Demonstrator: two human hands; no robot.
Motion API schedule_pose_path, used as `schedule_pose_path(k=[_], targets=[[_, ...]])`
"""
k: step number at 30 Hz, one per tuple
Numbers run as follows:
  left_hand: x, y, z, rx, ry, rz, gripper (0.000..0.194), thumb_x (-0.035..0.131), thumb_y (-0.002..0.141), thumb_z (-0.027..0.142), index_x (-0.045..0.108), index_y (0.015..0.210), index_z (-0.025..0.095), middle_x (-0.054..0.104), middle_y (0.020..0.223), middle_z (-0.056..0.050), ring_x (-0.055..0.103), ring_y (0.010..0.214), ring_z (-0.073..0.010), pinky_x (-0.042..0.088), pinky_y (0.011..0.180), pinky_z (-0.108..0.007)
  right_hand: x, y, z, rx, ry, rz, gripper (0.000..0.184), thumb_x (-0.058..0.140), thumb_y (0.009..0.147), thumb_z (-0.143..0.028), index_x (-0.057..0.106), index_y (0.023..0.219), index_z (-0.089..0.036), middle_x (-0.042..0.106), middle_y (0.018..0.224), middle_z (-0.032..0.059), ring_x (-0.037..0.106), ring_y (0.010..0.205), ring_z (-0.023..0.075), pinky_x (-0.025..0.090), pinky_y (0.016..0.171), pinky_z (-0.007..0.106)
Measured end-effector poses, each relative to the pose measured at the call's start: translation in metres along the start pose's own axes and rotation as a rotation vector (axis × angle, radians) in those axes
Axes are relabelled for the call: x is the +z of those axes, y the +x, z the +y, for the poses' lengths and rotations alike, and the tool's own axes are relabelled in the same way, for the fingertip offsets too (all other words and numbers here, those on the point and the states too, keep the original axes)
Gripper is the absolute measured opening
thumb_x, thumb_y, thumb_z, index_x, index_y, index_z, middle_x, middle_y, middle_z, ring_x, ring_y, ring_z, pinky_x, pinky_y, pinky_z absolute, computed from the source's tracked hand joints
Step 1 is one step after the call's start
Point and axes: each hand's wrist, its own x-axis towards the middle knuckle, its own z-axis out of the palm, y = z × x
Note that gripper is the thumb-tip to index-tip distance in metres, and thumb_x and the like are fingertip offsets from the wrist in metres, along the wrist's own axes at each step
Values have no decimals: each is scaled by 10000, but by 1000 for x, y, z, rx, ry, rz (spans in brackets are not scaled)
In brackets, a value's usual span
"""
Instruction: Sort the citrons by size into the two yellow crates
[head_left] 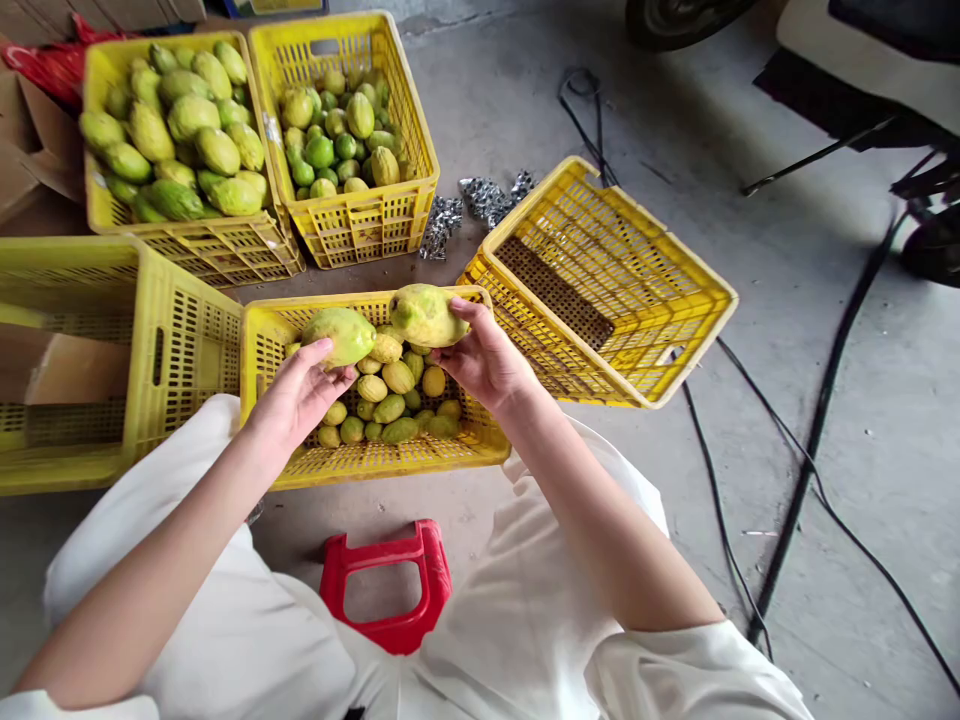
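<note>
Below both hands, between white trousers (517,570), a red stool (435,590) showed its edge. Ahead of it, the left hand (296,395) pinched a green fruit (339,335) between thumb and fingers, and the right hand (484,360) likewise gripped a yellower fruit (427,318), the two fruits just apart. Both hung over a low yellow crate (397,466), with smaller fruits (390,408) beneath. Close left of the left hand, a crate with cardboard (187,345) left little elbow room; close right of the right hand, an askew crate (637,270) crowded the corner. Beyond the hands stood a heaped crate (225,248) and a less full crate (367,228), edges nearly meeting. Far right of the hands, grey floor (885,420) gave the widest room, crossed by black cables (814,420), up to a white vehicle (862,65).
</note>
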Motion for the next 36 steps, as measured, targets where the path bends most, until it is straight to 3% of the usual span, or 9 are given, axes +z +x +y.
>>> schedule_pose_path(k=[4, 7, 11, 17, 21, 26, 31, 36], targets=[[1, -1, 2, -16, -18, 60, 288, 882, 741, 298, 660, 923, 286, 786, 1076, -57, 657, 1354, -343, 636, 987, -399, -3, 1, -1, 36, 28, 22, 400, 890, 763, -506, 659, 996, -279, 752, 1045, 29, 722, 1010, 230, 622, 670, 303], [3, -3, 2, -20, -37, 61, 279, 851, 758, 280, 680, 979, 285, 787, 1109, -55, 643, 1378, -339, 638, 993, -405, -5, 2, -2, 66, 13, 1, 435, 875, 788, -546, 651, 1057, -289, 748, 1022, 28, 717, 1061, 246, 651, 775, 348], [5, -6, 0, -36, -40, 34, 303, 813, 796, 283, 691, 1073, 299, 784, 1146, -52, 666, 1341, -326, 646, 968, -428, -5, 1, -2, 66, 52, -6, 416, 855, 815, -546, 643, 1062, -288, 737, 977, 11, 722, 988, 227, 664, 832, 359], [5, -5, 1, -44, -32, 22, 311, 828, 799, 351, 688, 1056, 246, 766, 1131, -79, 704, 1195, -307, 611, 826, -329, -2, 0, -3, 106, 131, -49, 429, 840, 824, -597, 653, 1057, -290, 766, 1056, 13, 751, 1104, 236, 690, 919, 382], [5, -5, 2, -49, -30, 20, 323, 808, 796, 349, 683, 1077, 253, 762, 1105, -84, 718, 1102, -297, 603, 784, -322, 1, -2, -7, 68, 149, -28, 403, 874, 804, -508, 668, 1087, -308, 792, 1120, 12, 745, 1232, 270, 703, 966, 420], [7, -6, 1, -25, -22, 15, 310, 782, 807, 307, 673, 1091, 248, 756, 1150, -98, 721, 1038, -266, 578, 697, -279, 6, -3, -8, 96, 177, 16, 279, 834, 841, -383, 672, 1052, -298, 804, 1086, 46, 762, 1244, 296, 722, 929, 423], [10, -4, 3, -39, -69, 51, 285, 748, 820, 306, 663, 1085, 247, 746, 1073, -82, 710, 970, -245, 575, 702, -281, 4, -3, -5, 142, 176, -19, 338, 810, 886, -503, 684, 1111, -285, 799, 1124, 70, 759, 1255, 297, 716, 949, 446], [10, -4, 7, -75, -103, 1, 290, 700, 861, 332, 670, 1134, 240, 767, 1151, -102, 732, 1058, -263, 617, 821, -320, -1, -4, -3, 195, 121, -49, 387, 808, 885, -624, 655, 1000, -287, 792, 1039, 78, 774, 1152, 284, 708, 948, 466]])
